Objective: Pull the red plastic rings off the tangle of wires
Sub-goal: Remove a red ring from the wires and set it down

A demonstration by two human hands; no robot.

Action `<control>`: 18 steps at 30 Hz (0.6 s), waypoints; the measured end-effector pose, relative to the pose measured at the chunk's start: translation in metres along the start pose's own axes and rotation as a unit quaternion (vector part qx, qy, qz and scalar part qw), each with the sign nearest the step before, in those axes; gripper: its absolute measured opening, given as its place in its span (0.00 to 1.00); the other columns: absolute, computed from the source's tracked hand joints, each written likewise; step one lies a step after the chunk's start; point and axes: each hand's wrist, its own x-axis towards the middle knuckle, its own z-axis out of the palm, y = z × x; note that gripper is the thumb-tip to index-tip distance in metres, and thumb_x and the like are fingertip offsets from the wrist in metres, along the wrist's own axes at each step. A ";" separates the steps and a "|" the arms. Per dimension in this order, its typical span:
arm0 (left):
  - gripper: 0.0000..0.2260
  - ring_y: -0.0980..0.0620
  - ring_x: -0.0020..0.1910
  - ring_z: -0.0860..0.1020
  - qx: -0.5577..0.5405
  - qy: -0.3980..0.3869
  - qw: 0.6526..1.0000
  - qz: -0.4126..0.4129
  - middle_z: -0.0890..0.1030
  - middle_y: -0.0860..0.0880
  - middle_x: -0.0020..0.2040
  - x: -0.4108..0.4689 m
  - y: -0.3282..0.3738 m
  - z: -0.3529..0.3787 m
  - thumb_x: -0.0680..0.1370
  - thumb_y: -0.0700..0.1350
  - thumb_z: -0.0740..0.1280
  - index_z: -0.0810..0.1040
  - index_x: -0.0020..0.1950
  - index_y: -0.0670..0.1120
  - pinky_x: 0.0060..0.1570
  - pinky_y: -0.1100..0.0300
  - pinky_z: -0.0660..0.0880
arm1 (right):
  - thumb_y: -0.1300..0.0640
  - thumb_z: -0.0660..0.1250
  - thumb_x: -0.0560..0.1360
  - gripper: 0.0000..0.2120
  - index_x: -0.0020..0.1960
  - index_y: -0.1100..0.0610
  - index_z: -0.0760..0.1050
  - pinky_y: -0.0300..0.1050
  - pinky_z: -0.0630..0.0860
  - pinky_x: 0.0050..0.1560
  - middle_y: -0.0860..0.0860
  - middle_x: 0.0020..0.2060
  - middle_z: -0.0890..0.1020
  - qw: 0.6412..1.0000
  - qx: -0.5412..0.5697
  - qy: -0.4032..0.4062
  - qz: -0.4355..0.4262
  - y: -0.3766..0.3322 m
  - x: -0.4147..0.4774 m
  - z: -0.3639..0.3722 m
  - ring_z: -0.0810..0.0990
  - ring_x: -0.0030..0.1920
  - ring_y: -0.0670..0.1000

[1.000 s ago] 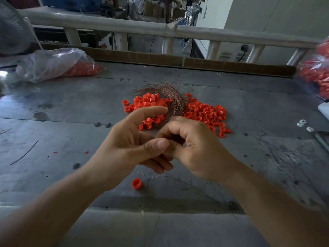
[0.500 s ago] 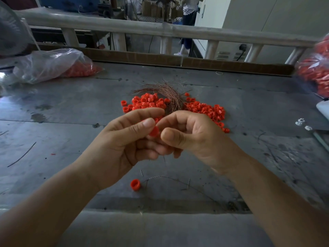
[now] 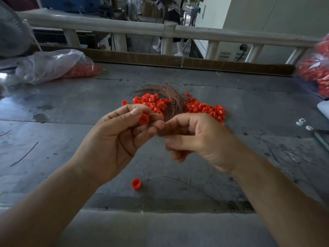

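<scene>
My left hand point(image 3: 115, 139) pinches a red plastic ring point(image 3: 143, 119) between thumb and fingers above the table. My right hand point(image 3: 194, 138) is close beside it with curled, blurred fingers; whether it pinches a thin wire I cannot tell. Behind the hands a tangle of copper wires point(image 3: 170, 97) lies on the grey metal table point(image 3: 71, 111). Heaps of loose red rings lie on both sides of it, one left point(image 3: 151, 101) and one right point(image 3: 206, 108). A single red ring point(image 3: 136, 184) lies near the front edge beside a stray wire point(image 3: 169, 177).
A clear plastic bag with red rings point(image 3: 58, 65) lies at the back left, another bag of red rings point(image 3: 316, 72) at the right edge. A fan point(image 3: 10, 32) stands far left. Small white parts point(image 3: 302, 123) lie at the right. A railing point(image 3: 169, 32) runs behind the table; a person walks beyond it.
Both hands have risen toward the pile. The left hand's fingers have shifted so the red ring shows between them. The right hand has drawn slightly away to the right.
</scene>
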 end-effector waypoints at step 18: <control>0.07 0.65 0.24 0.72 0.633 -0.030 0.773 -0.033 0.77 0.60 0.25 0.006 -0.011 -0.024 0.64 0.46 0.76 0.80 0.29 0.54 0.25 0.73 0.66 | 0.58 0.73 0.68 0.06 0.36 0.49 0.77 0.26 0.71 0.34 0.41 0.29 0.78 0.921 -0.380 -0.052 0.068 0.018 0.006 -0.008 0.76 0.33 0.35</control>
